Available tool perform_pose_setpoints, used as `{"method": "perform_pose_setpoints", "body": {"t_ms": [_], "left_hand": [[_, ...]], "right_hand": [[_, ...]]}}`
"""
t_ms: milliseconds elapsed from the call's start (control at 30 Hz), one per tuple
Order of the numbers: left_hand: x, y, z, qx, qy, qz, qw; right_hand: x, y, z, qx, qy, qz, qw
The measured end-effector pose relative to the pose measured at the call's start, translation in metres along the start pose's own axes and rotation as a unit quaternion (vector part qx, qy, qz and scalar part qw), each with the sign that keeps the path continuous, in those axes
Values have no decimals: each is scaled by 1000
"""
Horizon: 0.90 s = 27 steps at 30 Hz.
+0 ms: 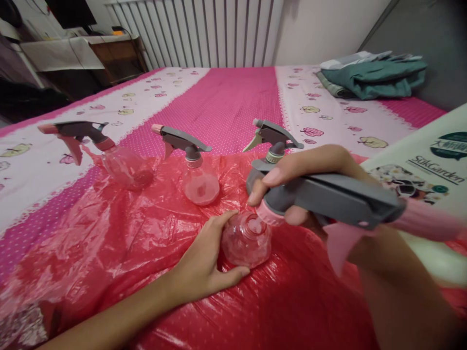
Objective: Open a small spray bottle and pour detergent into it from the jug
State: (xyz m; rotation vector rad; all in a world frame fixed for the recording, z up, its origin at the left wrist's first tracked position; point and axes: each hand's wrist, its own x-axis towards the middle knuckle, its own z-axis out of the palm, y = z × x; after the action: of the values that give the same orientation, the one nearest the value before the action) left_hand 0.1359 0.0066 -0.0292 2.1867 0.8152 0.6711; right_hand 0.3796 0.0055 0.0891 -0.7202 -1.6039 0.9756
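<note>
My left hand (207,265) wraps round the side of a clear pinkish spray bottle (242,248) without a head, its round mouth facing up. In my right hand (314,160) is a grey and pink trigger spray head (346,197), its pink collar right beside the bottle's mouth. Whether collar and mouth touch I cannot tell. Beyond my hands stands a bottle with a grey and pale green sprayer (275,133), its body partly hidden by my right fingers. To its left is another pink bottle (200,184) with its sprayer on.
Farther left, a third capped spray bottle (127,167) leans on the crinkled red plastic sheet (146,233) over the bed. A large pale green container (412,146) stands at the right. Folded clothes (375,75) lie at the back right. Behind is a radiator (204,34).
</note>
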Motion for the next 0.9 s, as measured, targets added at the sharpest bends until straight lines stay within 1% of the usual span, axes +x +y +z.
{"method": "perform_pose_setpoints", "body": {"t_ms": [67,167,233,333,400,467,533,633,700,800,900], "left_hand": [[0,-1,0,-4,2,-3,1000],[1,-1,1,-8,12,-1,1000],[2,0,2,-5,9,-5,1000],[3,4,3,5,0,-9,1000],[4,6,3,9,0,-6,1000],[4,7,4,13,-2,-6,1000],[3,6,4,19,-6,-8,1000],[3,5,5,17,-4,-5,1000],[3,5,5,13,-1,-3,1000],[3,6,5,12,-1,-3,1000],[2,6,4,11,-6,-10,1000]], "right_hand": [[-6,-1,-6,2,0,-8,1000],[-12,-1,-17,17,-32,-58,998],[-13,1,-23,19,-47,-70,996],[-13,10,-24,51,-32,-40,997],[-12,16,-23,77,-20,-36,996],[-13,22,-22,71,3,-31,997],[-13,24,-23,50,8,-36,998],[-16,25,-26,18,-5,-18,1000],[-18,23,-27,15,-13,-2,1000],[-20,19,-24,23,-27,-23,999],[-19,14,-21,3,-14,-41,999]]}}
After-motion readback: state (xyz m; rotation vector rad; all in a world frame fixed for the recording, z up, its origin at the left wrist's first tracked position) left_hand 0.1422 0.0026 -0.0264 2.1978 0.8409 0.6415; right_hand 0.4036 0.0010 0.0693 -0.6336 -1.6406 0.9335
